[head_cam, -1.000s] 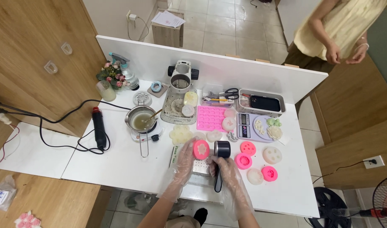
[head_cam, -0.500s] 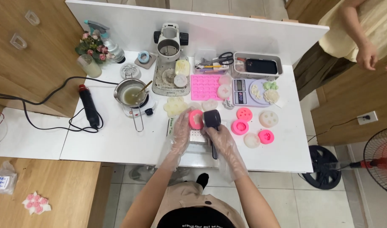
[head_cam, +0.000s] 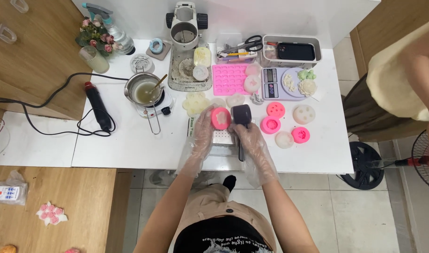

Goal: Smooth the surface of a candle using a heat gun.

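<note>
Head view showed a person at a white table (head_cam: 130,150), both hands in loose clear plastic gloves. Far out to the left of the left hand (head_cam: 204,131) lay a black heat gun (head_cam: 97,106) with its cord trailing off the table edge, and nearer, up and to the left of that hand, a small steel pot (head_cam: 142,89) of pale liquid sat on a little hot plate with a stick leaning in it. The left hand was closed around a round pink mold (head_cam: 220,118), tilting its star-shaped cavity upward, just above a pale flat tray (head_cam: 220,138) that lay under both hands. Touching that mold on its right, the right hand (head_cam: 252,140) gripped the handle of a black cup-like tool (head_cam: 241,114), its dark head held right beside the mold's rim. Beyond the right hand, further right, lay more round molds (head_cam: 270,124) in pink and white, and up from them a small scale (head_cam: 282,83) with pale flower-shaped pieces on it. At the far right a second person in a yellow top stood apart from the table. As a judgement, the step in hand looked like working the mold with the tool, filling or pressing it; the next move would call for keeping the mold level and the tool lined up over its cavity.
</note>
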